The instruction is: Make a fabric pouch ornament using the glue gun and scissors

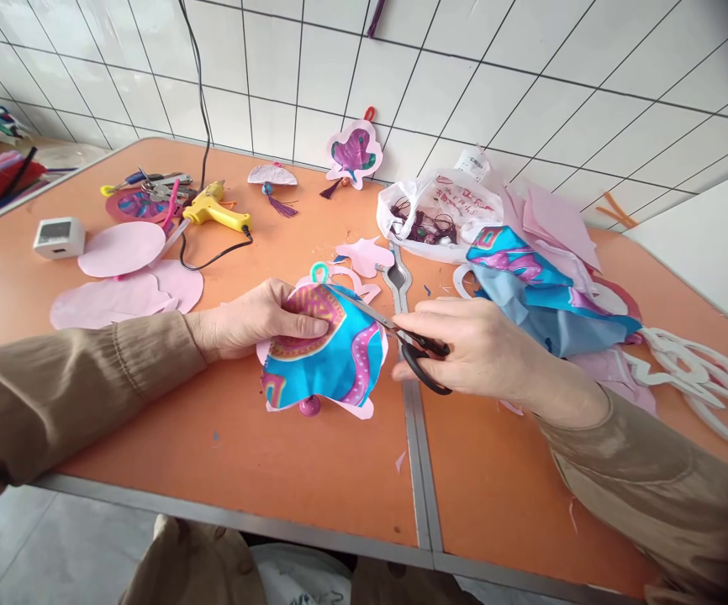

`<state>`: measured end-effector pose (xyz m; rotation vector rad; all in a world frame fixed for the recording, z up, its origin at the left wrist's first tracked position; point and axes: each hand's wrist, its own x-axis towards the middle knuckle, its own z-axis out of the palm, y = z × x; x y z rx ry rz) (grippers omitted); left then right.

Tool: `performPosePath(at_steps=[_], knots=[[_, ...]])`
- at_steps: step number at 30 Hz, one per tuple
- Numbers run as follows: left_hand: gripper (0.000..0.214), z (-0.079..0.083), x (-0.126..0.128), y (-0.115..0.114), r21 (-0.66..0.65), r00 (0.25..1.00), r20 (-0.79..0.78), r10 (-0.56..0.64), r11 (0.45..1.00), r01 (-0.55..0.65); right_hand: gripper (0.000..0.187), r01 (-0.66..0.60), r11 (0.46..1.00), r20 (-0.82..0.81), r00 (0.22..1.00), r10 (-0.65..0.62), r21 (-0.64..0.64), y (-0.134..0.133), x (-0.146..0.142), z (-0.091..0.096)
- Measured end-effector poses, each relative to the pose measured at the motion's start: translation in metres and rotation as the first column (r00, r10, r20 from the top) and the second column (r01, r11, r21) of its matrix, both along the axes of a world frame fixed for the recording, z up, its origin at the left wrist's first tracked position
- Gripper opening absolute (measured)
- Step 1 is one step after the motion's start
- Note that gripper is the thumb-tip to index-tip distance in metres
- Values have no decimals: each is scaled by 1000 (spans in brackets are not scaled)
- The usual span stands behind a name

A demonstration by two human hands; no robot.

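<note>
Between the thumb and fingers of my left hand (pixel 266 321) is a piece of patterned blue fabric (pixel 323 365) layered over a pink backing. A turquoise loop (pixel 319 272) sticks up from its top edge, and a pink bead (pixel 308 406) shows under its lower edge. My right hand (pixel 474 344) grips black-handled scissors (pixel 427 361). Their blades reach left along the upper right edge of the fabric; how far apart the blades are is hard to make out. Just behind the fabric lie pink cut-out scraps (pixel 366 255).
A yellow glue gun (pixel 218 208) with a cord, pink ovals (pixel 121 249) and a white box (pixel 60 238) lie left. At the back right are a plastic bag (pixel 443 214) of dark tassels and crumpled blue fabric (pixel 546 294). A metal seam (pixel 418 454) divides the orange tabletop.
</note>
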<state>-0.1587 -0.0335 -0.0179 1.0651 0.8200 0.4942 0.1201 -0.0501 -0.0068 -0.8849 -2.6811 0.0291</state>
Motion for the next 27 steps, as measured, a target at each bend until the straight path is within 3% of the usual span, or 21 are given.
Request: performPosePath(at_steps=[14, 23, 27], knots=[[40, -9, -2, 2, -33, 999, 29, 20, 999, -19, 24, -14, 999, -60, 998, 16, 45, 1, 4, -12], [43, -11, -2, 3, -26, 999, 23, 25, 999, -25, 19, -38, 998, -71, 997, 42, 54, 1, 5, -11], [42, -9, -2, 3, -5, 1000, 22, 18, 1000, -18, 22, -39, 999, -40, 998, 39, 5, -1, 3, -1]])
